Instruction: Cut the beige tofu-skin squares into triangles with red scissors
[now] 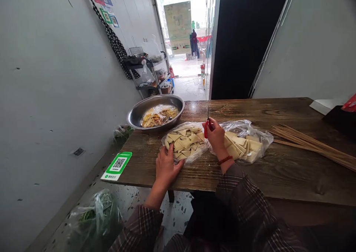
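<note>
My right hand [216, 135] is closed around the red handles of a pair of scissors [207, 119], blades pointing up and away from me. Under and left of it lies a plastic bag with pale yellow triangular pieces [185, 142], which look like cut tofu sheet. At that bag's near left edge rests my left hand [165, 166], fingers and thumb apart, touching the plastic and the outer pieces. To the right, partly behind my right wrist, a second clear bag holds larger flat square sheets [247, 146] of the same pale colour.
A steel basin [133, 114] with yellowish, plastic-covered contents stands at the table's far left. Bamboo skewers [311, 142] lie at the right. A green QR card [116, 166] sits by the left edge. Bagged greens [97, 215] are on the floor. A shelf cart [151, 72] stands near the doorway.
</note>
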Available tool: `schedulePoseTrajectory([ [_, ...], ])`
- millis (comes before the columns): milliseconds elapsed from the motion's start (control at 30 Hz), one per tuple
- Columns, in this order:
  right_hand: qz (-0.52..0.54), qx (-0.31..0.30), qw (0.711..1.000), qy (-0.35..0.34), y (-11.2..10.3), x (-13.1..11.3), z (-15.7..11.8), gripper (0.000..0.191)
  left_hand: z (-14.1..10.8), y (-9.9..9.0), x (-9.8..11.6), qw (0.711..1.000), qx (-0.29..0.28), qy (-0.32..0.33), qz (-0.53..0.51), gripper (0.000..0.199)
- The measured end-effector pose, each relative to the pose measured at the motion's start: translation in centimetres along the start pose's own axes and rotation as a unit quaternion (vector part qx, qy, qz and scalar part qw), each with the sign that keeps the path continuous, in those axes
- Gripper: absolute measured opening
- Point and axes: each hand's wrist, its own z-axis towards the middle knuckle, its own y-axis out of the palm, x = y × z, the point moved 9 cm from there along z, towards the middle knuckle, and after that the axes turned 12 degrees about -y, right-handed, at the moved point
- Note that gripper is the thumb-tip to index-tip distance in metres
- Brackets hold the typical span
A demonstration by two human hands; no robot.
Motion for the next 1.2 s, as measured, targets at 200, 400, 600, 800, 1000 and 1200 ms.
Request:
schedulePoseTrajectory([
  [200,0.102,0.009,0.995,0.0,0.0,-1.2,-0.5,0.052,0.5,0.3,1.2,0.999,0.027,0.02,-0.003,0.067],
  [400,0.072,-0.05,0.995,-0.039,-0.3,-3.0,-2.1,0.045,0.4,0.4,1.2,0.998,0.047,0.019,-0.041,0.059],
  [600,0.049,-0.231,0.957,-0.171,1.1,-7.1,-6.3,0.046,0.5,0.0,0.4,0.995,0.053,0.001,-0.086,0.064],
  [800,-0.013,-0.35,0.923,-0.157,0.6,-6.7,-9.5,0.037,-2.4,-1.9,0.6,0.995,0.056,0.029,-0.075,0.066],
  [1000,-0.038,-0.354,0.928,-0.112,-2.0,-5.0,-10.5,0.035,-5.4,-1.7,0.3,0.987,-0.01,0.101,-0.129,0.045],
  [1200,0.068,-0.206,0.975,-0.036,-7.0,-4.2,-9.8,0.041,-4.9,-7.7,-0.8,0.965,0.156,0.055,-0.202,0.031],
])
